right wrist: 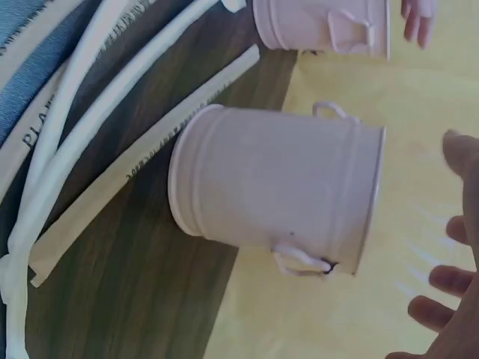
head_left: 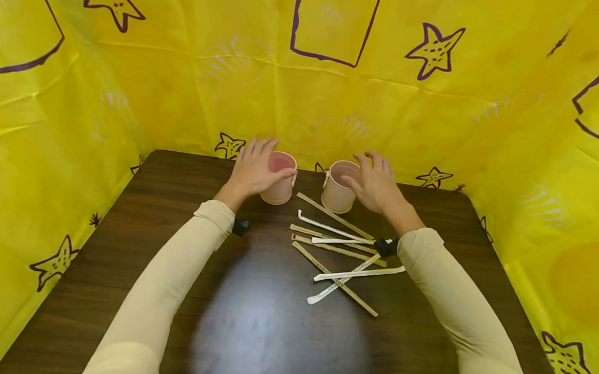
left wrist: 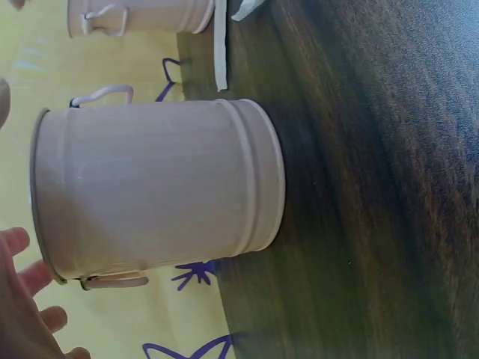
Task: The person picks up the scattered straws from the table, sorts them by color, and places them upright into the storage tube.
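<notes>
Two small pink pails stand upright near the table's back edge, a left pail and a right pail. My left hand is at the left pail's rim, fingers spread and thumb reaching across its opening. In the left wrist view its fingertips lie by the rim of that pail; contact is unclear. My right hand is beside the right pail's rim with thumb and fingers apart. The right wrist view shows a gap between the right fingers and this pail. Small handles sit on the pails' sides.
Several paper-wrapped straws lie crossed in front of the right pail, some brown, some white, partly under the right wrist. The dark wooden table meets a yellow patterned cloth behind and at the sides.
</notes>
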A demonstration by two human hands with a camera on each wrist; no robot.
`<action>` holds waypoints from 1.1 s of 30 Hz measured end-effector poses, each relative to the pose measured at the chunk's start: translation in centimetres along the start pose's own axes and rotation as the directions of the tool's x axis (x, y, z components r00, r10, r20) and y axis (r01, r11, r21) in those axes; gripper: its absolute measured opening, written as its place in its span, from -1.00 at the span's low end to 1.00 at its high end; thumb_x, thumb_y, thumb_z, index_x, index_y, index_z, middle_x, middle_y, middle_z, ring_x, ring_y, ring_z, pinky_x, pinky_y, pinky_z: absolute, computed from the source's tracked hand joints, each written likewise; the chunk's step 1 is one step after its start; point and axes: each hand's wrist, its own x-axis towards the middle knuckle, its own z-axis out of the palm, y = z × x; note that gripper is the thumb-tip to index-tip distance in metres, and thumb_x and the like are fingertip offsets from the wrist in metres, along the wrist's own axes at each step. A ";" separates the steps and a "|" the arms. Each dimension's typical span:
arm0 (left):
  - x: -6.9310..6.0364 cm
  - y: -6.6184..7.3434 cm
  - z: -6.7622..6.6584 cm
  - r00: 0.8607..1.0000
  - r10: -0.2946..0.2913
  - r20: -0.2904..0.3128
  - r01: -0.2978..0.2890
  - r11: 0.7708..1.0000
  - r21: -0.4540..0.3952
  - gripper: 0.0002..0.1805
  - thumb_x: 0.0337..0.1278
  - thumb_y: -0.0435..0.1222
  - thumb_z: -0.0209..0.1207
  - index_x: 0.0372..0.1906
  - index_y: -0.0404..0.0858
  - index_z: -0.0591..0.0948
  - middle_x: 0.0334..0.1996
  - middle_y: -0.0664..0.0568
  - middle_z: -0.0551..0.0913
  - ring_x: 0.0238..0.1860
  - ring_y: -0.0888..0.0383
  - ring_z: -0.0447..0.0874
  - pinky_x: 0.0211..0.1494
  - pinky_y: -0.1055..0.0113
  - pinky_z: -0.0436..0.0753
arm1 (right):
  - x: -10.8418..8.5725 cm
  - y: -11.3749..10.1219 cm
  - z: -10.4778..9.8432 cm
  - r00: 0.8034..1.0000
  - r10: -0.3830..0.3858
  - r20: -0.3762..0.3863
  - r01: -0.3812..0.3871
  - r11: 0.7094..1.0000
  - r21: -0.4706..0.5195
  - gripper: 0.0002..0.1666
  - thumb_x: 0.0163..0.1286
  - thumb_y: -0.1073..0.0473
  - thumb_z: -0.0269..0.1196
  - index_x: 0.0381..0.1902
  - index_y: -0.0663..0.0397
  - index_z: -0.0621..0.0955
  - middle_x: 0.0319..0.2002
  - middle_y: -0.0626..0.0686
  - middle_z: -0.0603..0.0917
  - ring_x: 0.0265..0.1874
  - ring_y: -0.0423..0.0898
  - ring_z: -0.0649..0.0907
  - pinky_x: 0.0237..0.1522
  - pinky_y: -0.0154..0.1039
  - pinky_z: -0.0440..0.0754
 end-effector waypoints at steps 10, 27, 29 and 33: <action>-0.1 -0.4 0.9 1.000 -0.003 -0.005 0.003 0.998 -0.059 0.23 -0.09 0.52 0.19 0.61 -0.06 0.14 0.58 -0.07 0.21 0.64 -0.13 0.02 0.64 -0.21 0.02 | -2.5 -2.2 0.0 0.993 -0.105 -0.048 0.104 0.994 -0.027 -0.21 0.50 -0.19 0.21 0.50 0.07 0.29 0.33 0.34 0.38 0.32 0.36 0.32 0.38 0.29 0.27; -0.2 -1.1 2.3 0.994 -0.106 -0.035 0.088 0.936 -0.341 0.16 -0.13 0.36 0.40 0.56 -0.07 0.25 0.50 -0.10 0.33 0.45 -0.15 0.34 0.47 -0.22 0.34 | -7.2 -4.5 4.3 0.956 -0.286 -0.060 0.290 0.953 0.085 -0.57 0.37 0.06 0.40 0.04 0.22 0.59 -0.06 0.20 0.64 -0.06 0.10 0.63 0.08 0.00 0.63; -0.1 -1.3 2.5 0.993 -0.114 -0.022 0.096 0.915 -0.391 0.18 -0.15 0.33 0.44 0.56 -0.08 0.23 0.47 -0.12 0.33 0.40 -0.16 0.38 0.43 -0.19 0.41 | -7.7 -4.9 5.0 0.960 -0.279 -0.017 0.279 0.954 0.110 -0.63 0.37 0.07 0.40 -0.02 0.20 0.61 -0.15 0.16 0.66 -0.17 0.04 0.64 -0.02 -0.04 0.65; 0.2 -1.4 2.8 0.993 -0.115 -0.002 0.098 0.859 -0.503 0.20 -0.18 0.21 0.53 0.56 -0.15 0.21 0.41 -0.18 0.33 0.33 -0.16 0.43 0.40 -0.12 0.48 | -8.4 -5.4 6.3 0.955 -0.289 0.061 0.280 0.951 0.129 -0.74 0.37 0.09 0.39 -0.14 0.15 0.65 -0.29 0.06 0.70 -0.31 -0.08 0.64 -0.16 -0.14 0.65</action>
